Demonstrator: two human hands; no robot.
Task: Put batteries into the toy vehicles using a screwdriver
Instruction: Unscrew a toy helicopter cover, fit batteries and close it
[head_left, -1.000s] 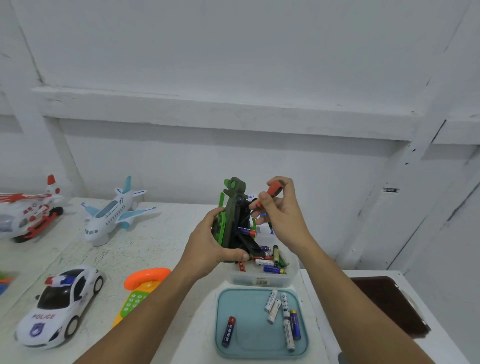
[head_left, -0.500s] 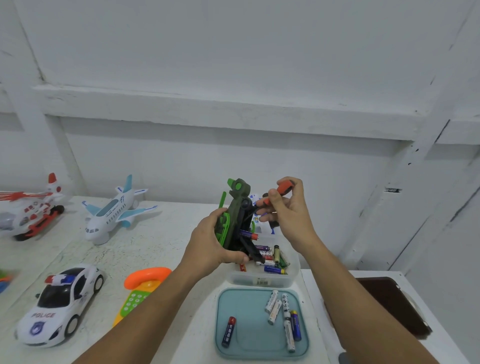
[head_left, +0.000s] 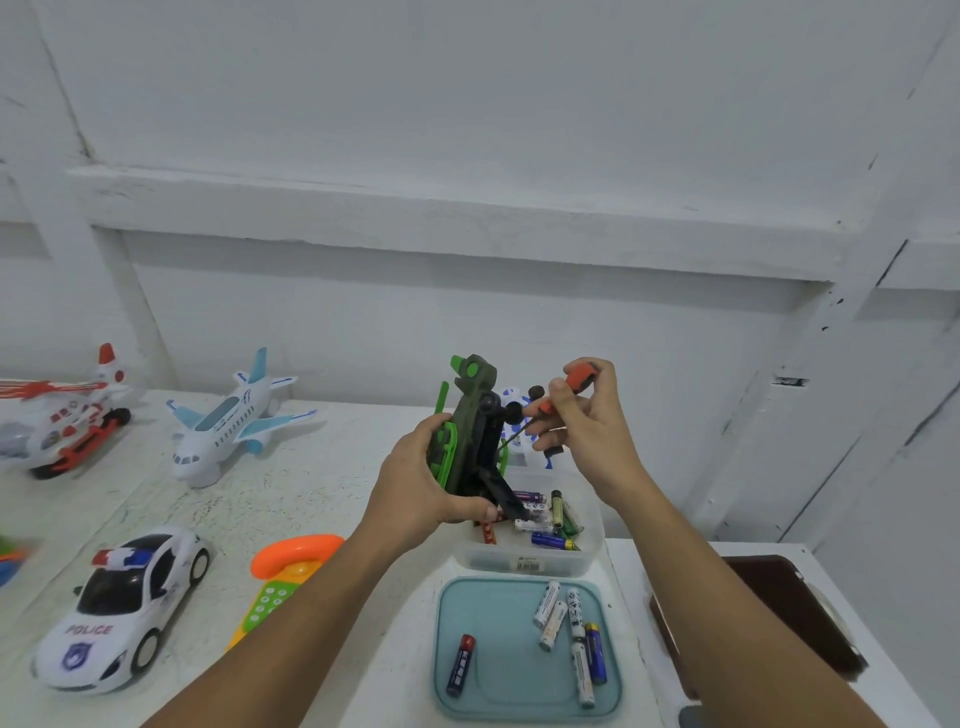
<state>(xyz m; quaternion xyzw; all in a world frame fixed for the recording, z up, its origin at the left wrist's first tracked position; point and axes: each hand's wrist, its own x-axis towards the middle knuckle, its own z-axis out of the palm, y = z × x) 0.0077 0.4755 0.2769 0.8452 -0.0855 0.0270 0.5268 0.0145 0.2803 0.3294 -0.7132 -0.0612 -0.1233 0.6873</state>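
Note:
My left hand (head_left: 415, 488) grips a dark green toy vehicle (head_left: 467, 431) with bright green parts, held upright above a clear box of batteries (head_left: 535, 558). Its underside faces my right hand (head_left: 587, 431), which pinches a small screwdriver (head_left: 563, 392) with an orange handle. The screwdriver's thin shaft points down-left at the toy's underside. A black flap hangs from the toy's lower end over the box. Several loose batteries (head_left: 569, 623) lie on a teal lid (head_left: 498, 675) nearer to me.
On the white table (head_left: 291, 493) to the left stand a white and blue toy plane (head_left: 228, 421), a red and white helicopter (head_left: 62, 421), a police car (head_left: 124, 608) and an orange toy phone (head_left: 280, 577). A dark brown tray (head_left: 779, 618) lies at right. A white wall stands behind.
My right hand has drawn slightly right and up with the screwdriver. The toy stays upright in my left hand, turned a little.

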